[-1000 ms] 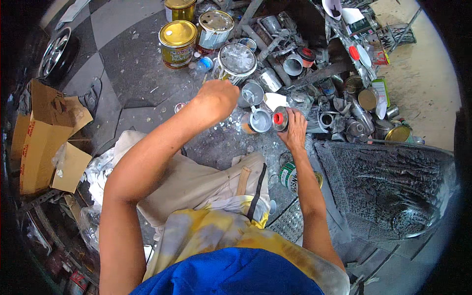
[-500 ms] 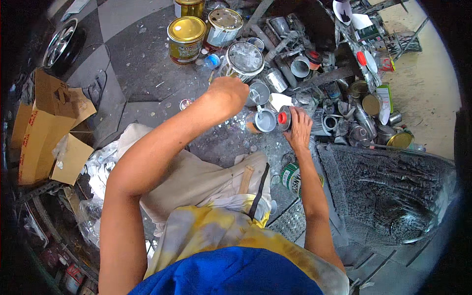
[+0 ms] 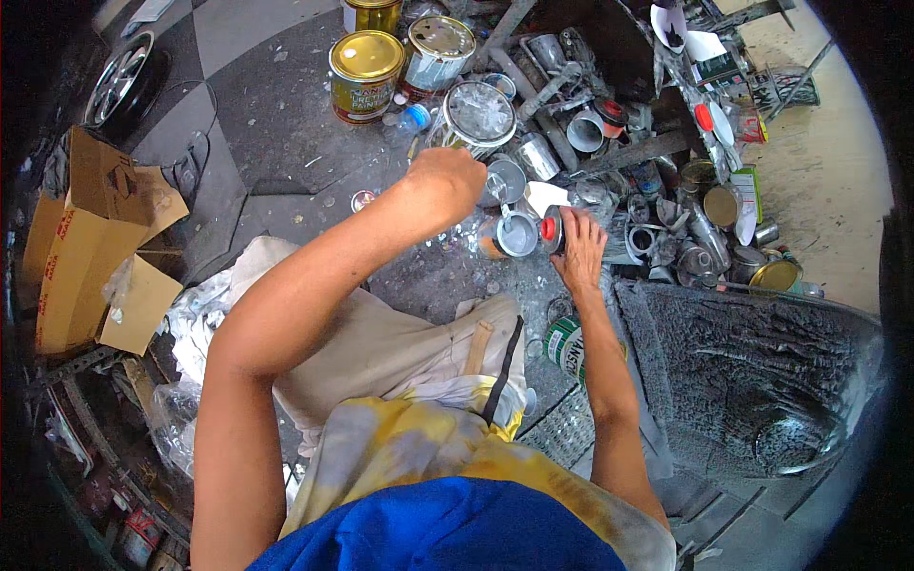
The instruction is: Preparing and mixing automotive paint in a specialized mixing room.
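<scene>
small open can [image 3: 519, 234] on the floor, mouth up | left hand [image 3: 447, 181] just above-left of the can, fingers curled shut, what they hold is hidden | right hand [image 3: 579, 249] touching the can's right side, fingers together

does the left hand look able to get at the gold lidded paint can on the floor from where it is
Probably yes. The gold-lidded round paint can stands upright up and left of the left hand, with mostly bare grey floor between them. The arm already looks well stretched, though, so a forward lean may be needed.
</scene>
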`<action>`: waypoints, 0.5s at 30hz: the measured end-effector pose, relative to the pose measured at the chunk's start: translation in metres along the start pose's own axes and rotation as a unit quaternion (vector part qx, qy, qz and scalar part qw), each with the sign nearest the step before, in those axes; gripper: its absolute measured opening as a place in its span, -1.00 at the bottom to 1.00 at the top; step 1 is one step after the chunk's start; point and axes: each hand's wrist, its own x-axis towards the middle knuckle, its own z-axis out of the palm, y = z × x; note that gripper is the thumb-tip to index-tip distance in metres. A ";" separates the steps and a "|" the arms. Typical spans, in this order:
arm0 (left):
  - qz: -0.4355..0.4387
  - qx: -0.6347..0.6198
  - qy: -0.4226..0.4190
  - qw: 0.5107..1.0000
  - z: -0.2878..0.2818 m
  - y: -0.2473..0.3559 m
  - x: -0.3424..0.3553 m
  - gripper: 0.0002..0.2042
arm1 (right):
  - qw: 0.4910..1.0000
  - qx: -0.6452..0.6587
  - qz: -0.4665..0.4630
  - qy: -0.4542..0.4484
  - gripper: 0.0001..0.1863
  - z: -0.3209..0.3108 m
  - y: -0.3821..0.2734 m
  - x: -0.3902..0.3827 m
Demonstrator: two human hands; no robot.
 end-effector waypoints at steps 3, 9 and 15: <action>0.005 0.002 0.000 1.000 0.001 -0.001 0.001 -0.71 | 1.000 -0.011 0.001 -0.007 0.19 0.000 0.000 0.001; 0.007 0.002 0.007 1.000 0.002 -0.002 0.000 -0.71 | 1.000 -0.008 -0.020 -0.006 0.19 0.002 0.000 0.001; 0.002 -0.001 -0.008 1.000 0.002 -0.002 0.002 -0.71 | 1.000 -0.017 -0.015 -0.016 0.19 -0.002 -0.005 0.002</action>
